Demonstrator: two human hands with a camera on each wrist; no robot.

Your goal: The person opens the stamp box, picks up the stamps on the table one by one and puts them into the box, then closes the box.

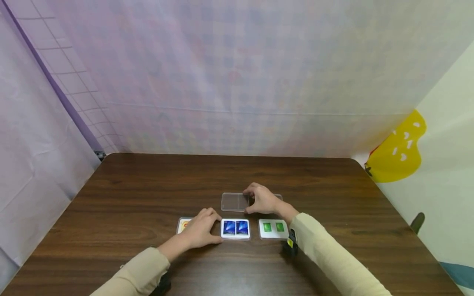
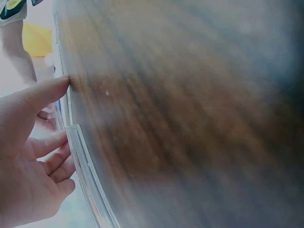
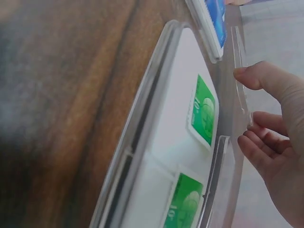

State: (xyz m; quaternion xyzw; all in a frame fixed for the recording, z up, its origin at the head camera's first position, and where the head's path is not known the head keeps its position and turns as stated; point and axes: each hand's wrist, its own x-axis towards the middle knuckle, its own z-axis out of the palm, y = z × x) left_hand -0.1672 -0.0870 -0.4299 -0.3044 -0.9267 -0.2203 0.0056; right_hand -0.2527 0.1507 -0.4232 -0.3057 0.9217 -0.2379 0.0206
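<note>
A flat clear plastic case with two blue pictures [image 1: 229, 228] lies on the table. My left hand [image 1: 201, 228] spans its left end, thumb at the near corner and index finger at the far corner. Under that hand, a case with an orange picture [image 1: 182, 224] is partly hidden. Just beyond the blue one lies a clear plastic piece [image 1: 234, 202], thin and flat, showing no picture. My right hand [image 1: 263, 199] grips its right end between thumb and fingers. In the right wrist view, thumb and index finger meet the edges of this clear piece [image 3: 241, 88].
A case with two green pictures [image 1: 273, 229] lies to the right, near my right wrist. Behind my right hand, a second clear piece [image 1: 279, 197] is mostly hidden. The brown wooden table [image 1: 148, 181] ends at a patterned curtain [image 1: 237, 82].
</note>
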